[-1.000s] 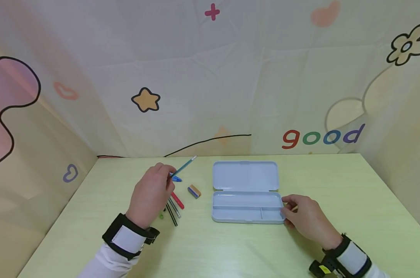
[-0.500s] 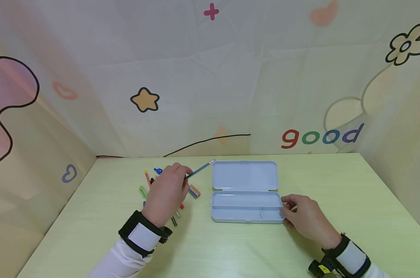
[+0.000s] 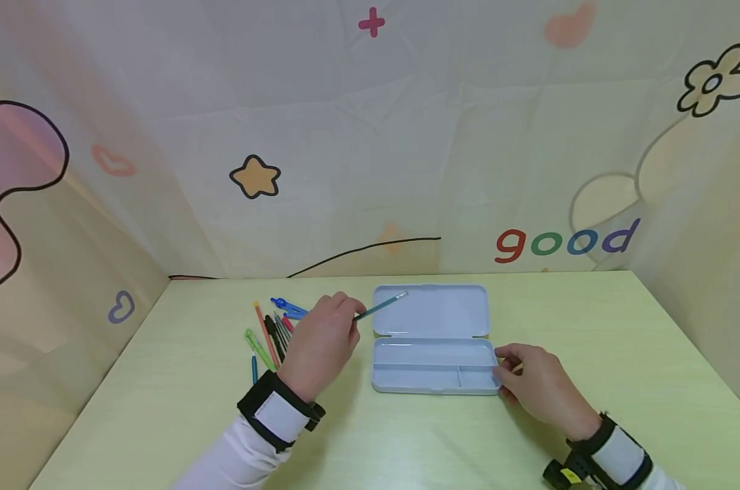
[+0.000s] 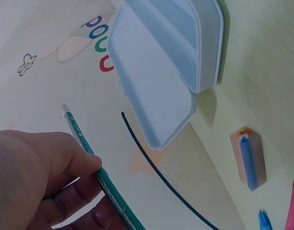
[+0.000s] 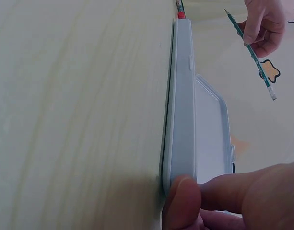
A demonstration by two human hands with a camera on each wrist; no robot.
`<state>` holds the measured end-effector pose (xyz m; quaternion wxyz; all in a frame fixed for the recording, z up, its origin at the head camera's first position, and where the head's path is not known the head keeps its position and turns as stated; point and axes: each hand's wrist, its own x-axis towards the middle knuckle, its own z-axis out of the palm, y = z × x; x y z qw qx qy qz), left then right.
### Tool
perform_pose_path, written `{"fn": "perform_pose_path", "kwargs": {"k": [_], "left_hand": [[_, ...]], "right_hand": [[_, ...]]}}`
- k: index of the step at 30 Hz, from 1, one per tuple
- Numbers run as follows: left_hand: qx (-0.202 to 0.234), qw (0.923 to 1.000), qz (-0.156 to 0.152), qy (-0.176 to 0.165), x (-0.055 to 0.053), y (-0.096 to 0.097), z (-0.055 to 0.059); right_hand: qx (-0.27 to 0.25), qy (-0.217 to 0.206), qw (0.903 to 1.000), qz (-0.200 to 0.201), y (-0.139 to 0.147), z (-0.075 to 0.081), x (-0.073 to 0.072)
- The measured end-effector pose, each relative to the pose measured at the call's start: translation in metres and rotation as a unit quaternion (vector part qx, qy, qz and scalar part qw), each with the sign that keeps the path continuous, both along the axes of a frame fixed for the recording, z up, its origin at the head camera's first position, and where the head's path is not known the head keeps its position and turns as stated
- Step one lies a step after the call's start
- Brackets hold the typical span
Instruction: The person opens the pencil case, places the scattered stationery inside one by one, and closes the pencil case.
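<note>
My left hand (image 3: 323, 344) pinches a teal pencil (image 3: 383, 305) between thumb and fingers, its white eraser end pointing up and right. The pencil is above the table, in front of the raised lid of a pale blue pencil case (image 3: 415, 379). In the left wrist view the pencil (image 4: 78, 132) slants past the thumb. The case lies open, its tray split into one long and two short compartments, all bare. My right hand (image 3: 544, 388) grips the tray's right end; the right wrist view shows the thumb (image 5: 184, 201) against the case's outer wall.
Left of the left hand lie a blue compass (image 3: 288, 306), an orange pencil (image 3: 264, 330), a green pen (image 3: 258, 348), a blue pen (image 3: 254, 369) and dark pens. The left wrist view shows a small tan-and-blue block (image 4: 249, 160). A printed cloth hangs behind the table.
My left hand has moved right with the teal pencil, from over the pile toward the case, uncovering several pens and the compass. My right hand stays on the case.
</note>
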<state>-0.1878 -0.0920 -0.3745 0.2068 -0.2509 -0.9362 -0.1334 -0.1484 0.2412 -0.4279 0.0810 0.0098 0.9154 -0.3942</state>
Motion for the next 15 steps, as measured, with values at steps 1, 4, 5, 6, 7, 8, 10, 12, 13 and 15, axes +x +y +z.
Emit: {"fn": "perform_pose_path", "kwargs": {"k": [1, 4, 5, 6, 7, 8, 10, 12, 13, 15], "left_hand": [[-0.002, 1.0000, -0.003, -0.001, 0.000, 0.002, -0.001], [-0.006, 0.9999, -0.010, -0.005, -0.001, 0.007, -0.004], [-0.008, 0.9999, -0.013, -0.006, -0.001, 0.008, -0.005], [-0.010, 0.9998, -0.015, -0.004, -0.001, 0.010, -0.006], [-0.011, 0.9998, -0.019, -0.004, -0.001, 0.011, -0.006], [-0.010, 0.9997, -0.022, -0.004, -0.001, 0.013, -0.006], [-0.008, 0.9995, -0.030, -0.002, -0.001, 0.015, -0.007], [-0.004, 0.9992, -0.038, 0.004, -0.002, 0.018, -0.008], [-0.003, 0.9991, -0.042, 0.004, -0.002, 0.019, -0.008], [-0.001, 0.9989, -0.047, 0.007, -0.003, 0.021, -0.008]], "right_hand": [[0.000, -0.002, 1.0000, -0.001, 0.000, 0.000, 0.000], [0.001, -0.007, 1.0000, -0.004, 0.000, 0.000, 0.000], [0.001, -0.008, 1.0000, -0.005, 0.000, 0.000, 0.000], [0.001, -0.008, 1.0000, -0.005, 0.000, 0.000, 0.000], [0.000, -0.009, 0.9999, -0.005, 0.000, 0.001, 0.000], [0.000, -0.009, 0.9999, -0.006, 0.000, 0.001, 0.000], [-0.001, -0.008, 1.0000, -0.005, 0.000, 0.001, 0.000], [-0.001, -0.007, 1.0000, -0.005, 0.000, 0.001, 0.000], [-0.002, -0.007, 1.0000, -0.005, 0.000, 0.001, 0.000], [-0.002, -0.007, 1.0000, -0.004, 0.000, 0.001, 0.000]]}}
